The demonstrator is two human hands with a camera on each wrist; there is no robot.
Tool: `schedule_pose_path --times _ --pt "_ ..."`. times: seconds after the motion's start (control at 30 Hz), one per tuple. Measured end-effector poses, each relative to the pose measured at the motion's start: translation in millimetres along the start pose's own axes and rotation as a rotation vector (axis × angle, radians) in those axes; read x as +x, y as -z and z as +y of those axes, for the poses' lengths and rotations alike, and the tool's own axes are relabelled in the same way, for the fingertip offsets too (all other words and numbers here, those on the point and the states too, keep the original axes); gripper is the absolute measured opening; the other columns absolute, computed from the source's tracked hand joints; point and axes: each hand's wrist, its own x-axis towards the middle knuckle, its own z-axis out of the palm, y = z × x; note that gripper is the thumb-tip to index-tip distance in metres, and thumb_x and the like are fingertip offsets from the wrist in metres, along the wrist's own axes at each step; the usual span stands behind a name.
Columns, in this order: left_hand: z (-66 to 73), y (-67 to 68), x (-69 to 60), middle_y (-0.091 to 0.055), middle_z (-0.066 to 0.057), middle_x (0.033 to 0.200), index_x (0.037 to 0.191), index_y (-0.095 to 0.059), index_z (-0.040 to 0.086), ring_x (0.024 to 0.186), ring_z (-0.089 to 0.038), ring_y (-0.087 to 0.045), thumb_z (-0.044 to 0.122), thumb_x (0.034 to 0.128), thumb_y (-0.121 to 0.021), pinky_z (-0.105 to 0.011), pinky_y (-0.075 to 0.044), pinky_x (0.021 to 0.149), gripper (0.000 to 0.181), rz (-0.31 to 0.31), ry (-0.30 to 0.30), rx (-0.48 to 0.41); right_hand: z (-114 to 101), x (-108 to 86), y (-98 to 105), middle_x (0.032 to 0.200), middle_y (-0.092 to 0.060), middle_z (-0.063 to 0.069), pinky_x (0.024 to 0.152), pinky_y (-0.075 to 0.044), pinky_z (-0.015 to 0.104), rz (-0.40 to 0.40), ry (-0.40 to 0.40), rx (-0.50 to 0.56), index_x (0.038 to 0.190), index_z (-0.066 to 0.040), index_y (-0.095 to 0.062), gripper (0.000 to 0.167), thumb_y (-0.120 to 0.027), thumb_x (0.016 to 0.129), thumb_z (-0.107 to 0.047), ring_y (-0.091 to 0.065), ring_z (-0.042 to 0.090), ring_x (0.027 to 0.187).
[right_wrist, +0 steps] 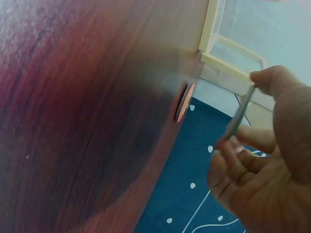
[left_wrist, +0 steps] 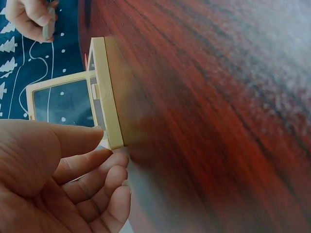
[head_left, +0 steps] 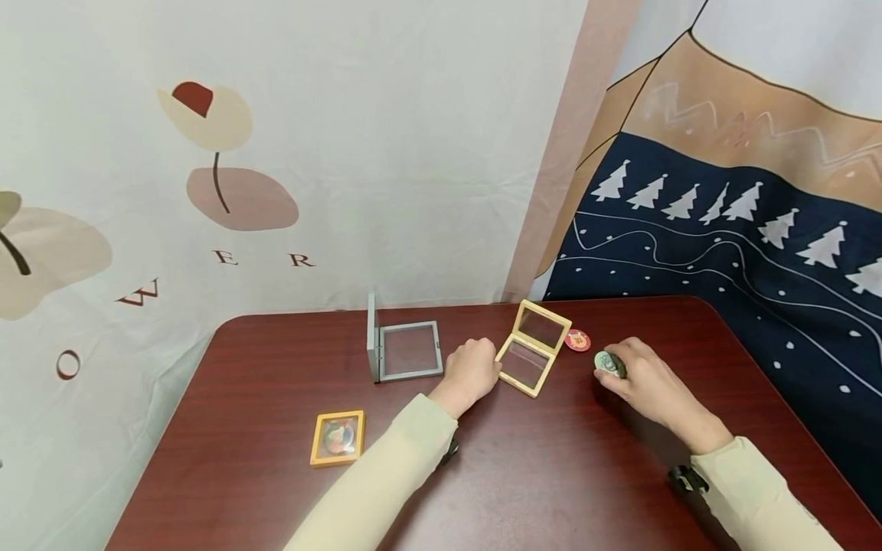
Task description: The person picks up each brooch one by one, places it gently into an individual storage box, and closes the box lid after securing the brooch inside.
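Note:
A pale yellow hinged display case (head_left: pixel 525 363) with clear film windows stands unfolded on the table. My left hand (head_left: pixel 472 372) pinches its near left corner between thumb and finger, as the left wrist view shows, with the other fingers curled below. Farther right, my right hand (head_left: pixel 646 383) holds a round green-and-white chip (head_left: pixel 606 363) above the table. In the right wrist view the chip (right_wrist: pixel 240 112) appears edge-on between thumb and fingers. Between the case and that hand lies a round red chip (head_left: pixel 577 340), flat on the table near the case's lid.
A grey hinged display case (head_left: pixel 411 376) stands left of my left hand, its lid upright. Nearer on the left lies a closed orange-yellow case (head_left: pixel 338 462) with a round piece inside. The dark red wooden table (head_left: pixel 524 490) ends against hanging printed cloths (head_left: pixel 386 153).

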Motion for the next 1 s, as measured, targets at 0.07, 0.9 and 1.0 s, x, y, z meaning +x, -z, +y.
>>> schedule_pose_path --times 0.07,0.9,1.0 --pt "0.4 -0.6 1.0 -0.065 -0.001 0.070 0.071 -0.063 0.015 0.066 -0.023 -0.067 0.024 0.0992 -0.074 -0.040 -0.052 0.057 0.032 0.004 -0.004 0.002 -0.6 0.2 0.8 0.109 -0.060 0.017 0.079 -0.056 0.051 0.035 0.013 0.016 0.118 0.007 -0.066 0.042 -0.081 0.089 -0.020 -0.059 0.030 0.092" --pt "7.0 -6.9 -14.7 -0.030 0.008 0.049 0.051 -0.041 0.018 0.051 -0.013 -0.035 0.022 0.0967 -0.074 -0.032 -0.036 0.051 0.057 -0.124 0.073 -0.143 -14.4 2.8 -1.9 0.113 -0.061 0.017 0.081 -0.055 0.051 0.175 0.108 0.025 0.121 0.006 -0.066 0.044 -0.083 0.086 -0.015 -0.057 0.028 0.097" --pt "8.2 -6.3 -17.5 -0.033 0.007 0.049 0.051 -0.043 0.018 0.051 -0.013 -0.038 0.022 0.0963 -0.075 -0.032 -0.037 0.052 0.056 -0.122 0.073 -0.148 -17.5 3.1 -3.3 0.113 -0.060 0.016 0.078 -0.054 0.047 0.187 0.110 0.033 0.120 0.006 -0.066 0.045 -0.084 0.085 -0.015 -0.056 0.026 0.095"
